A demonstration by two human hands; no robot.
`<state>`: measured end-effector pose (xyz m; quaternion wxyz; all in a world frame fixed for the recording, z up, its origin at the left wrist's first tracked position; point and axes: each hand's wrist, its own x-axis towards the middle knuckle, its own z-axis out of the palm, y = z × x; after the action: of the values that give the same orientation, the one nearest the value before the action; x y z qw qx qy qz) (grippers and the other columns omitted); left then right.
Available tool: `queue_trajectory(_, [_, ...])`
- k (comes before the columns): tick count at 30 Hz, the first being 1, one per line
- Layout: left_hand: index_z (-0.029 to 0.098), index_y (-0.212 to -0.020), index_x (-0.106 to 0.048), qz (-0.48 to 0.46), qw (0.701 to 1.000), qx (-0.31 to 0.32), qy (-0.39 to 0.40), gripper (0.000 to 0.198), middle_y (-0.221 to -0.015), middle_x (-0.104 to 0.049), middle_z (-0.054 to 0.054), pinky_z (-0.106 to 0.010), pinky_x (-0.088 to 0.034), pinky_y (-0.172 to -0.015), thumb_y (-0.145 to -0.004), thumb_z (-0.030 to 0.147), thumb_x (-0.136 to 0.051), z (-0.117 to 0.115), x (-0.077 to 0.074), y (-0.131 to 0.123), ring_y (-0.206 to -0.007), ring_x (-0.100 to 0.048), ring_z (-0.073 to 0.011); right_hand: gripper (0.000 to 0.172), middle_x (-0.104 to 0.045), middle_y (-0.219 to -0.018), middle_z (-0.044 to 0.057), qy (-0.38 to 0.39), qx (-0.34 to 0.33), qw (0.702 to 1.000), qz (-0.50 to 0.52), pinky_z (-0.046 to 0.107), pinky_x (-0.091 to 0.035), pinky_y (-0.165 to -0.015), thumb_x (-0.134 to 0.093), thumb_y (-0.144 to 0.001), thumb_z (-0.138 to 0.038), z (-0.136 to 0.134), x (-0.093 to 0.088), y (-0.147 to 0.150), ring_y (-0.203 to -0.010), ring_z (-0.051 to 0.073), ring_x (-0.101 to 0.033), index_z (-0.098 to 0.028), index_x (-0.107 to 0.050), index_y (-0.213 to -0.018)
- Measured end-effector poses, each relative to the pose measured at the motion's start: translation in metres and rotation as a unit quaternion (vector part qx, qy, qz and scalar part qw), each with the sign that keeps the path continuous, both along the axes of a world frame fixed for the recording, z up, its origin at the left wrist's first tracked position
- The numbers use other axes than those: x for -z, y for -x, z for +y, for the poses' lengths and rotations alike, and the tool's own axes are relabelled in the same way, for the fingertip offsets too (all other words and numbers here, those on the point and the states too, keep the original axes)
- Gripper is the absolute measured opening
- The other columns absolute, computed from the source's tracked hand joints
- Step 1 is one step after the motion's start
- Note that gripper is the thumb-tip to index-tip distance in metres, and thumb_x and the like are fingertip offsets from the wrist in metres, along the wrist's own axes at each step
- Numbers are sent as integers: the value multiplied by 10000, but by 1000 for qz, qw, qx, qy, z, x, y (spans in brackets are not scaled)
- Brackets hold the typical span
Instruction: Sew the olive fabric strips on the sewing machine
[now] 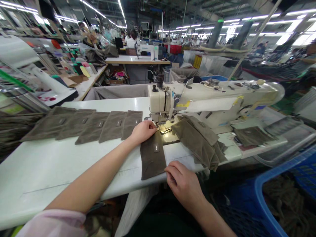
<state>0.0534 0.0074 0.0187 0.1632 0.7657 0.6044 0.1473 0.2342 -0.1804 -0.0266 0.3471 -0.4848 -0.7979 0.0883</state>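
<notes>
A brown fabric piece (152,161) with a small rectangular label lies on the white sewing table, its far end close to the needle area of the sewing machine (158,102). My left hand (145,130) pinches the far edge of this piece beside the presser foot. At its near right corner, my right hand (181,181) grips the fabric between thumb and fingers. Left of my left hand, several similar labelled pieces (113,125) lie overlapping in a row. More brown pieces (199,140) are heaped right of the needle, under the machine arm.
A blue plastic basket (259,187) with dark fabric stands at the lower right. Folded fabric (17,130) is stacked at the far left. Behind the table are a fabric-lined bin (116,92) and another sewing machine (148,49). A person in white (131,41) sits further back.
</notes>
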Motion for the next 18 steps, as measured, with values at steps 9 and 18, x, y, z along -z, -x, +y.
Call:
queue_trajectory(9, [202, -832, -715, 21, 1000, -21, 6, 200, -878, -745, -42, -269, -442, -657, -826, 338, -568, -1, -2, -2, -804, -662, -217, 193, -626, -908, 38, -1, 6, 1000, 9, 267, -420, -687, -482, -913, -74, 3, -1, 1, -799, 173, -593, -193, -634, -911])
queue_trajectory(18, [204, -812, -708, 17, 1000, -25, 0, 203, -864, -744, -44, -272, -445, -657, -813, 352, -569, 0, 0, -2, -803, -663, -220, 176, -621, -917, 36, 12, 1, 1000, 3, 268, -406, -698, -488, -916, -83, 2, -2, 0, -807, 171, -580, -193, -625, -911])
